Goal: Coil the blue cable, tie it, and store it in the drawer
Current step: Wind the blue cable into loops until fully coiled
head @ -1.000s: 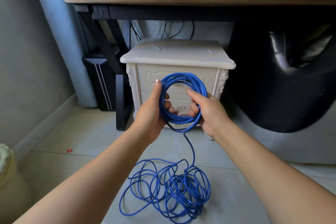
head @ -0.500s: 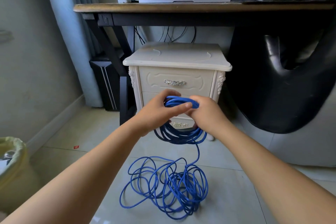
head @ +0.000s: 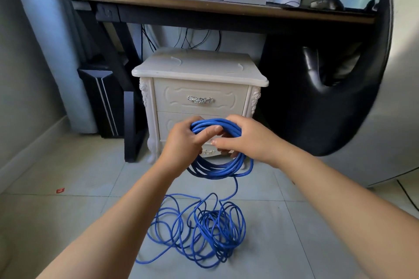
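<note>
Both my hands hold a coil of blue cable [head: 217,169] in front of the cream nightstand [head: 199,68]. My left hand [head: 184,142] grips the coil's left side, thumb over the strands. My right hand [head: 244,138] closes on its upper right side. One strand drops from the coil to a loose tangle of blue cable [head: 204,231] lying on the tiled floor. The top drawer [head: 200,88] with its silver handle is shut. My hands hide most of the lower drawer.
A dark wooden desk [head: 204,7] spans above the nightstand, with a black chair [head: 340,97] to the right and a black computer tower [head: 102,99] to the left. A small red scrap [head: 60,190] lies on the floor at the left.
The coil came down from upright in front of the top drawer to a lower, flatter position. Both hands stay on it and have moved slightly apart. The camera tilted.
</note>
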Motion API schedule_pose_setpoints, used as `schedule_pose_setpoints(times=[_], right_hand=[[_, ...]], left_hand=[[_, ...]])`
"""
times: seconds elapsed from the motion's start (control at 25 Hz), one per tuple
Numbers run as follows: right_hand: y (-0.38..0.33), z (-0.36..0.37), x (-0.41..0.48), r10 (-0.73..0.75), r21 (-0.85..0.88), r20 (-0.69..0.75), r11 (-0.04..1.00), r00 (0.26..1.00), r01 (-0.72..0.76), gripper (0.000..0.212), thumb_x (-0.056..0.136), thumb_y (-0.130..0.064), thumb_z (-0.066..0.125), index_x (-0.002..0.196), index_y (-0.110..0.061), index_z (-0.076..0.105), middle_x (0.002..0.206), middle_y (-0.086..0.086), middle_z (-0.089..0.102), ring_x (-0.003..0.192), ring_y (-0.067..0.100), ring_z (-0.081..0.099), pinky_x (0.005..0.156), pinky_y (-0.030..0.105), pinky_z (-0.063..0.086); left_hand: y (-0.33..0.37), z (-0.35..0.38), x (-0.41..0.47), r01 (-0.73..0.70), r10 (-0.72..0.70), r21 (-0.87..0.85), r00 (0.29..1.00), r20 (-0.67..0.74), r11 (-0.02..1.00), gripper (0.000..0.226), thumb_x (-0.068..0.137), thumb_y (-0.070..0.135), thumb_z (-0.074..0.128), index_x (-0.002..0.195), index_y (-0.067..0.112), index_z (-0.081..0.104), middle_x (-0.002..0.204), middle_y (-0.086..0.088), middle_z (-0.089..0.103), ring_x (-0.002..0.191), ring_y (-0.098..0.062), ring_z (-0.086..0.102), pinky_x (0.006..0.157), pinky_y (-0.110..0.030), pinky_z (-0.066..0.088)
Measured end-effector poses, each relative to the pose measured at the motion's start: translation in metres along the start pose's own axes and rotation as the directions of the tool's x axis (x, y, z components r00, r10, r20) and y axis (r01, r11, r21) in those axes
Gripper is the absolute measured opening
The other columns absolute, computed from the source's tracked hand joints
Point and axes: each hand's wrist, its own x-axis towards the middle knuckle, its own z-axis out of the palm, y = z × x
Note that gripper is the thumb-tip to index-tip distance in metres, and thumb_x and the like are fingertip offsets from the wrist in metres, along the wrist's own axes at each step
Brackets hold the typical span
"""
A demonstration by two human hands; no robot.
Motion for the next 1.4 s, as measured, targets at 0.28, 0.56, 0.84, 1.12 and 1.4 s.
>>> schedule_pose_setpoints(times=[0.28, 0.56, 0.84, 1.12, 1.4], right_hand=[[0.035, 0.005, 0.001, 0.178, 0.380, 0.026, 0.908, 0.984, -0.174, 0.020, 0.087, -0.027, 0.069, 0.103, -0.016, 0.066, 0.100, 0.009, 0.075, 0.095, 0.025, 0.072, 0.096, 0.043, 0.053], [0.060, 0.036, 0.024, 0.270, 0.531, -0.087, 0.827, 0.959, -0.184, 0.021, 0.080, -0.032, 0.075, 0.089, -0.019, 0.061, 0.068, -0.008, 0.058, 0.068, 0.013, 0.052, 0.073, 0.037, 0.053], [0.069, 0.053, 0.057, 0.348, 0.706, -0.106, 0.686, 0.931, -0.176, 0.019, 0.093, -0.022, 0.063, 0.080, -0.008, 0.059, 0.078, 0.024, 0.063, 0.088, 0.038, 0.071, 0.086, 0.047, 0.056], [0.085, 0.039, 0.079, 0.277, 0.460, -0.208, 0.874, 0.938, -0.156, 0.017, 0.093, -0.014, 0.060, 0.077, -0.011, 0.054, 0.041, 0.005, 0.043, 0.041, 0.018, 0.052, 0.075, 0.051, 0.060], [0.079, 0.033, 0.077, 0.083, -0.039, 0.004, 0.996, 0.997, -0.083, 0.016, 0.086, -0.010, 0.055, 0.082, -0.025, 0.059, 0.052, -0.010, 0.054, 0.045, 0.015, 0.057, 0.059, 0.036, 0.055]], left_hand=[[-0.011, 0.006, 0.018, 0.126, -0.160, -0.235, 0.979, -0.128, 0.964, 0.019, 0.089, 0.031, 0.069, 0.081, 0.016, 0.061, 0.047, 0.012, 0.039, 0.043, -0.008, 0.036, 0.052, -0.028, 0.040], [-0.030, 0.010, 0.029, 0.302, -0.472, -0.491, 0.839, -0.270, 0.817, 0.041, 0.084, 0.053, 0.068, 0.086, 0.012, 0.060, 0.050, 0.007, 0.042, 0.039, -0.010, 0.042, 0.063, -0.034, 0.041], [-0.059, 0.021, 0.028, 0.433, -0.547, -0.411, 0.810, -0.214, 0.802, 0.050, 0.086, 0.066, 0.055, 0.075, 0.017, 0.050, 0.060, 0.001, 0.055, 0.058, -0.018, 0.050, 0.055, -0.029, 0.035], [-0.069, -0.008, 0.048, 0.290, -0.293, 0.072, 0.956, 0.026, 0.954, 0.044, 0.075, 0.063, 0.068, 0.099, 0.027, 0.068, 0.097, -0.006, 0.073, 0.092, -0.019, 0.070, 0.088, -0.037, 0.054], [-0.063, -0.007, 0.062, 0.072, -0.133, 0.289, 0.971, 0.201, 0.955, 0.037, 0.080, 0.044, 0.074, 0.084, 0.009, 0.066, 0.068, -0.004, 0.067, 0.062, -0.014, 0.063, 0.062, -0.024, 0.048]])
